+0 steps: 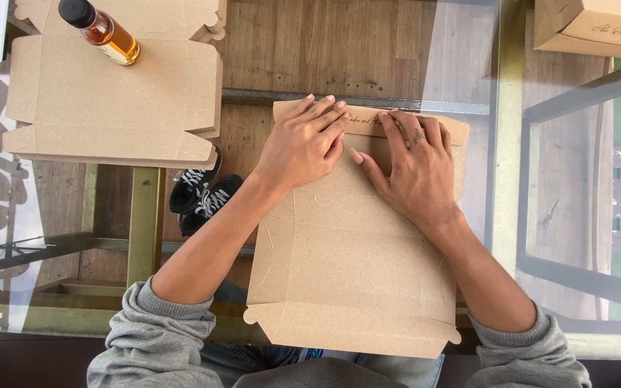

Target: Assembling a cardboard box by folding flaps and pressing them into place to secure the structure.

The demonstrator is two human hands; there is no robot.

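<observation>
A flat brown cardboard box blank [350, 273] lies on the glass table [468, 65] in front of me. Its far flap is folded over toward me. My left hand [303, 144] presses flat on the left part of that folded flap, fingers together. My right hand [415, 165] presses on the right part of the flap, fingers spread, thumb pointing toward the left hand. Neither hand grips anything; both lie palm down on the cardboard.
A stack of flat box blanks [109, 108] lies at the far left with a small amber bottle [102, 32] with a black cap on it. An assembled cardboard box [598, 25] sits at the far right. Black shoes [203, 194] show through the glass.
</observation>
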